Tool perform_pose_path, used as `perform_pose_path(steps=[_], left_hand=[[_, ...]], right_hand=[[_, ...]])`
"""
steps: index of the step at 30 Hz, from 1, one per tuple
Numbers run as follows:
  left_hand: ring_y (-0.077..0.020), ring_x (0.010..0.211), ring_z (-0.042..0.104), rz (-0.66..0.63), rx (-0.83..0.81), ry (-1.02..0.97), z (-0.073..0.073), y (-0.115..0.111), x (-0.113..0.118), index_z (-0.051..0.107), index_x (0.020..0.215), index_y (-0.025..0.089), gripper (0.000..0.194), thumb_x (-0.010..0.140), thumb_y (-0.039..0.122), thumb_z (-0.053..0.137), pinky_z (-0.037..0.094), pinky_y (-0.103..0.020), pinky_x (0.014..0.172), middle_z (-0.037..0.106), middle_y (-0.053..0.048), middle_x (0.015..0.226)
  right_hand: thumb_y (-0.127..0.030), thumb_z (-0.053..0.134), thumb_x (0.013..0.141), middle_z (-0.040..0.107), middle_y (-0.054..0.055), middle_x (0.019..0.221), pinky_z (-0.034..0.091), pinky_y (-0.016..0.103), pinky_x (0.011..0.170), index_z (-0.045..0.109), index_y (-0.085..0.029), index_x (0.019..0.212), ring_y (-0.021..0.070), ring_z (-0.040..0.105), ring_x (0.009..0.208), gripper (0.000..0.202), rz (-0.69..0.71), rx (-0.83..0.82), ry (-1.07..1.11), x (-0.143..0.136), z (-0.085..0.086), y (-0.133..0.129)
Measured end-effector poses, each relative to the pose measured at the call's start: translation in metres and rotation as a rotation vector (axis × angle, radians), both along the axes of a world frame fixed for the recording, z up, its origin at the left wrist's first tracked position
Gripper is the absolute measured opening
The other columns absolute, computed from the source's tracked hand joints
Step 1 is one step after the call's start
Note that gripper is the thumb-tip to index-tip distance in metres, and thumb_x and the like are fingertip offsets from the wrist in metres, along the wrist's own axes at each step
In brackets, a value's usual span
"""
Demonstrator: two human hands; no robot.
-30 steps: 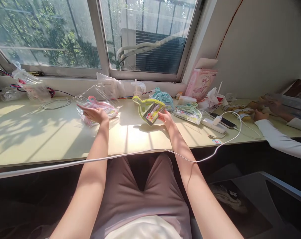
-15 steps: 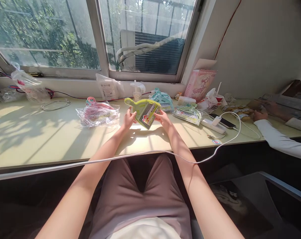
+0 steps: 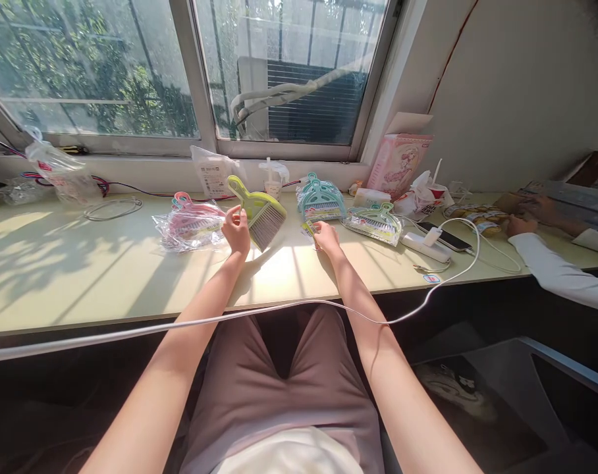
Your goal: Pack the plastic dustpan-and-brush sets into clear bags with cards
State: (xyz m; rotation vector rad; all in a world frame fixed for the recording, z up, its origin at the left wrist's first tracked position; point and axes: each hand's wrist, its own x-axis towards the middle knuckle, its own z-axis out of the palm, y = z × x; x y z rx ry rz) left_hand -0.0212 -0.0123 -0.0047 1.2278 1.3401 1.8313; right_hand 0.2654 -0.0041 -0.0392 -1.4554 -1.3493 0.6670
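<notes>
My left hand [image 3: 236,230] grips a yellow-green brush and dustpan set [image 3: 264,214], its grey bristles facing me and its handle tilted up to the left. To the right, my right hand [image 3: 325,237] pinches a small printed label card [image 3: 309,228] just above the table. A wrapped pink brush set [image 3: 195,220] lies left of my left hand. Behind my right hand is a teal brush set [image 3: 321,197]. A light green set in clear wrap [image 3: 375,224] rests to the right of that hand.
A white power strip [image 3: 426,249] and a phone [image 3: 447,237] lie at the right, with a white cable [image 3: 299,303] crossing before me. Farther right, another person's hand [image 3: 521,226] touches wrapped items. A cup [image 3: 272,187] and pink box [image 3: 400,164] stand at the back.
The printed label has come away from the yellow-green set and is in my right hand. My left hand has moved left with the set, and my hands are farther apart.
</notes>
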Motion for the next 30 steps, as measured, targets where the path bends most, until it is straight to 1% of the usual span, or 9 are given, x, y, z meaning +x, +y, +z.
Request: perform_pose_path(steps=[3,6,9,13,16,19,22,26,30], left_hand=[[-0.0289,0.117,0.073,0.059,0.022,0.072,0.001,-0.002,0.002,0.071,0.131,0.02,0.026,0.109,0.033,0.071,0.051,-0.039,0.107,0.076,-0.009,0.109],[-0.0238,0.096,0.073,0.102,0.097,0.169,0.0,-0.006,0.007,0.076,0.127,0.02,0.023,0.108,0.031,0.068,0.052,-0.036,0.098,0.075,-0.005,0.096],[-0.0232,0.087,0.074,0.092,0.197,0.229,-0.004,-0.007,0.014,0.08,0.12,0.025,0.022,0.105,0.039,0.073,0.054,-0.035,0.085,0.077,-0.003,0.091],[-0.023,0.083,0.075,0.086,0.27,0.34,-0.012,-0.006,0.019,0.082,0.12,0.025,0.026,0.106,0.045,0.072,0.054,-0.034,0.076,0.081,-0.004,0.091],[-0.024,0.088,0.077,0.066,0.337,0.419,-0.016,-0.006,0.021,0.082,0.124,0.023,0.032,0.11,0.05,0.072,0.055,-0.034,0.076,0.084,-0.008,0.101],[-0.0247,0.093,0.078,0.064,0.373,0.429,-0.018,-0.006,0.021,0.083,0.125,0.022,0.038,0.112,0.055,0.07,0.055,-0.034,0.074,0.084,-0.011,0.107],[-0.0255,0.093,0.078,0.057,0.363,0.434,-0.018,-0.006,0.021,0.084,0.125,0.023,0.041,0.111,0.059,0.07,0.055,-0.034,0.073,0.085,-0.012,0.11],[-0.0261,0.09,0.077,0.017,0.332,0.464,-0.015,-0.007,0.019,0.087,0.128,0.023,0.046,0.111,0.061,0.069,0.055,-0.036,0.074,0.085,-0.013,0.111],[-0.0247,0.086,0.074,-0.01,0.314,0.507,-0.011,-0.01,0.019,0.089,0.131,0.022,0.05,0.112,0.063,0.066,0.055,-0.034,0.074,0.083,-0.012,0.101]], right_hand=[[-0.015,0.08,0.082,0.08,0.017,0.138,0.044,0.063,0.134,0.083,-0.024,0.112,0.0436,0.058,0.152,0.032,-0.143,-0.028,-0.258,-0.001,0.003,-0.006],[-0.015,0.075,0.094,0.075,0.019,0.149,0.039,0.064,0.135,0.083,-0.023,0.119,0.0423,0.055,0.154,0.028,-0.146,0.07,-0.368,-0.009,0.013,-0.013],[-0.025,0.072,0.104,0.077,0.016,0.146,0.047,0.057,0.129,0.083,-0.024,0.122,0.0378,0.064,0.142,0.021,-0.04,0.25,-0.368,-0.027,0.026,-0.018],[-0.038,0.077,0.107,0.082,0.012,0.14,0.059,0.047,0.117,0.083,-0.025,0.129,0.0328,0.073,0.133,0.026,0.088,0.424,-0.292,-0.07,0.038,-0.022],[-0.044,0.077,0.109,0.083,0.01,0.14,0.061,0.044,0.116,0.084,-0.026,0.129,0.0307,0.075,0.135,0.028,0.091,0.434,-0.266,-0.105,0.046,-0.023],[-0.046,0.076,0.11,0.084,0.013,0.139,0.062,0.042,0.115,0.086,-0.023,0.13,0.0303,0.078,0.13,0.033,0.062,0.389,-0.28,-0.127,0.054,-0.024],[-0.046,0.076,0.109,0.087,0.013,0.134,0.063,0.042,0.112,0.087,-0.023,0.131,0.0311,0.082,0.124,0.034,0.042,0.344,-0.322,-0.133,0.062,-0.024],[-0.046,0.078,0.107,0.091,0.012,0.116,0.064,0.042,0.108,0.092,-0.023,0.122,0.0332,0.087,0.115,0.03,0.08,0.309,-0.369,-0.127,0.072,-0.025],[-0.045,0.08,0.104,0.092,0.013,0.108,0.065,0.037,0.103,0.094,-0.02,0.112,0.0328,0.089,0.11,0.029,0.117,0.287,-0.349,-0.119,0.078,-0.027]])
